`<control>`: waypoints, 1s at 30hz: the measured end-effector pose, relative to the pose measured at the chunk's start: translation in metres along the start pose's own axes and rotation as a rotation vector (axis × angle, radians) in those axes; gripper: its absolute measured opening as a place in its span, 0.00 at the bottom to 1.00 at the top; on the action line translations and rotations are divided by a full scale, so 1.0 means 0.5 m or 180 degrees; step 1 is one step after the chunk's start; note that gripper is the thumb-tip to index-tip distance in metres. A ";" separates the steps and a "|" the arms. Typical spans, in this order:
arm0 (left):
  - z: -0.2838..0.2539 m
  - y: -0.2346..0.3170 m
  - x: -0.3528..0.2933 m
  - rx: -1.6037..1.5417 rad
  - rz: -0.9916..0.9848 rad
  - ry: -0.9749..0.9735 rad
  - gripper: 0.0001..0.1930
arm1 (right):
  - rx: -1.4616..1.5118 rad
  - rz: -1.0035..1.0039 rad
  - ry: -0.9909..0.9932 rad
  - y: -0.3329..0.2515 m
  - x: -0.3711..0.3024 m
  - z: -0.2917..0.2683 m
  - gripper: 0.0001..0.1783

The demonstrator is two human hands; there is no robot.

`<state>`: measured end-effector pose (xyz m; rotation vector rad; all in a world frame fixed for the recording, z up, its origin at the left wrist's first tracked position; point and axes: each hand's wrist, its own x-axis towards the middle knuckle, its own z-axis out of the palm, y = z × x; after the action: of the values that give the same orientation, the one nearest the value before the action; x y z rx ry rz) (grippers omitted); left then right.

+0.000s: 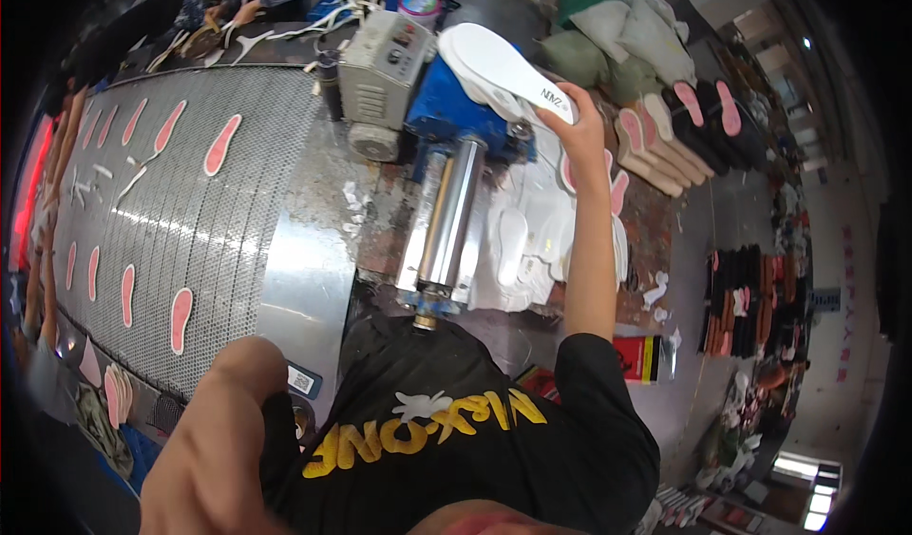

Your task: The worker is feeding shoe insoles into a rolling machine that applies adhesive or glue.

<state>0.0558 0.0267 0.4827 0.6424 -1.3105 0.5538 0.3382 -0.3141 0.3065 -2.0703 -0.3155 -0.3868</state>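
At the far side of the roller machine, my right hand (pixel 577 122) is closed round the printed heel end of some white insoles (pixel 503 67). They are stacked and tilted over the machine's blue body (pixel 442 93), toes pointing to the far left. Below them, shiny metal rollers (pixel 456 217) run toward me. More white insoles (pixel 513 245) lie on a white sheet to the right of the rollers, under my right forearm. My left arm (pixel 214 430) is bent at the lower left, close to the camera; its hand runs out of the picture.
A mesh conveyor belt (pixel 256 93) on the left carries spaced pink insoles (pixel 223 145). A grey box (pixel 385 65) stands beside the rollers. Stacks of beige insoles (pixel 660 145) sit at the right, with filled sacks (pixel 617 31) behind. Another person's hands (pixel 247 12) work at the far left.
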 end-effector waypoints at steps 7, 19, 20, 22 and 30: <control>-0.189 -0.178 -0.322 0.1921 -0.4202 0.1241 0.12 | 0.0796 0.1049 -0.0840 0.098 -0.317 -0.172 0.35; -0.248 -0.306 -0.502 0.2510 -0.4266 -0.2087 0.46 | 0.0739 0.0702 -0.1482 0.095 -0.427 0.037 0.37; -0.254 -0.301 -0.503 0.2818 -0.4077 -0.2182 0.45 | 0.1251 0.1095 -0.1198 0.092 -0.445 0.041 0.40; -0.277 -0.281 -0.504 0.3147 -0.3880 -0.2220 0.44 | 0.1832 0.1464 -0.1023 0.108 -0.480 0.048 0.45; -0.379 -0.179 -0.544 0.3296 -0.4114 -0.2060 0.40 | 0.1287 0.3508 -0.1437 0.299 -0.736 0.060 0.27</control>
<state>0.2015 0.0938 0.1791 2.4208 -0.7914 -0.1559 0.0612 -0.3866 0.0293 -1.6095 0.4649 0.7520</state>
